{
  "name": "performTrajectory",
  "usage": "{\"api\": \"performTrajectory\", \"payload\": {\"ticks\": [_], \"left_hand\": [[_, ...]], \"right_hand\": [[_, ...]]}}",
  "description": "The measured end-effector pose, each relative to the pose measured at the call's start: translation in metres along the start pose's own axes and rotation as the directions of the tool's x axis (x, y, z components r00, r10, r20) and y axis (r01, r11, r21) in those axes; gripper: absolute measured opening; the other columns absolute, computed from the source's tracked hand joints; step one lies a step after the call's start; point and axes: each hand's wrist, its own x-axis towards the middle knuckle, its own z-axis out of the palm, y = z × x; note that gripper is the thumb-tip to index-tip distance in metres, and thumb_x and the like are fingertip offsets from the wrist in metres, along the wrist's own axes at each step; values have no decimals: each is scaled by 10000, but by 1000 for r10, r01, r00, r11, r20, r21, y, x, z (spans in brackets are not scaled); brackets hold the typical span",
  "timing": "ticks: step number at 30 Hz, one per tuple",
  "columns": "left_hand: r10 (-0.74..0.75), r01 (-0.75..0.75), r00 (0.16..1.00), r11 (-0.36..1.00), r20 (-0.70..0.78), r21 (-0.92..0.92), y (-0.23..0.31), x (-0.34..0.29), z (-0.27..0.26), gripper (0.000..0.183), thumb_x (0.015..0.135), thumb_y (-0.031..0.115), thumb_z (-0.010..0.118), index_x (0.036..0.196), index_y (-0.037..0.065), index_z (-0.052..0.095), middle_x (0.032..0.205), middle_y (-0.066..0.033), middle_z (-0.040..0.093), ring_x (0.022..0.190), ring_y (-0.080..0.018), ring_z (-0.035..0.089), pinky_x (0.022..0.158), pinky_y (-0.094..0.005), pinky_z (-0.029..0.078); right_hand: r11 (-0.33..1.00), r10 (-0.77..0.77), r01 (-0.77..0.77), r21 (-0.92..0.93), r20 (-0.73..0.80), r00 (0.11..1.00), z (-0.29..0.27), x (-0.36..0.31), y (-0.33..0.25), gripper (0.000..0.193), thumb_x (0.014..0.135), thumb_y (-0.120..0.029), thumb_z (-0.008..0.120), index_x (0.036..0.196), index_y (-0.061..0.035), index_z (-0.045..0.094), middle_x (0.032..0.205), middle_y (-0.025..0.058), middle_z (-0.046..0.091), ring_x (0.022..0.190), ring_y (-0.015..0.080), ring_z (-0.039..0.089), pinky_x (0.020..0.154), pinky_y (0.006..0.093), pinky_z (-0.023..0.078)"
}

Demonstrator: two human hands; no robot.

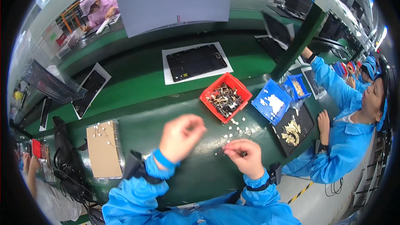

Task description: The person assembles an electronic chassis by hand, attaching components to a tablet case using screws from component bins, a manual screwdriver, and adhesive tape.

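Observation:
My right hand [246, 156] is over the green bench, thumb and forefinger pinched on a small dark part [221, 150] too tiny to name. To its left hovers my left hand [180, 136], fingers curled toward the thumb; whether anything lies between them is hidden. Beyond my right hand stands a red bin [207, 99] heaped with small black and metallic parts. Loose white bits [233, 129] are scattered on the bench between that bin and my right hand. At the left lies a tan cardboard sheet [102, 154] bearing several thin pieces with white ends.
A blue bin [266, 114] of white pieces, a smaller blue bin [306, 87] and a black tray [306, 123] with cream scraps stand right. A co-worker in blue [346, 100] sits there. Behind, a black panel [196, 61] lies on white sheeting below a large screen [173, 4].

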Motion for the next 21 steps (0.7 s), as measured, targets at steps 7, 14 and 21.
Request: {"api": "performTrajectory", "payload": {"ticks": [7,14,21], "left_hand": [[188,-15,976,572,-113,820,-167,105,-77,147,717,45,572,836,56,658,824,-146,606,813,-331,578,724,-422,480],[170,-223,972,421,165,879,-181,137,-88,66,712,76,553,745,80,610,797,-120,564,793,-314,579,672,-418,489],[137,97,939,775,-316,625,-184,132,-93,112,857,120,463,929,40,496,724,-159,623,689,-323,625,615,-431,501]], "right_hand": [[969,140,-146,197,46,989,48,-26,37,98,731,8,690,822,-31,687,828,48,634,649,75,527,547,194,402],[875,379,-351,333,-20,925,51,-29,60,70,740,1,688,804,-23,672,838,19,642,611,30,475,527,175,364],[929,222,-177,324,-109,969,54,-24,63,78,742,-3,687,813,-32,670,830,6,634,579,18,427,503,182,341]]}}
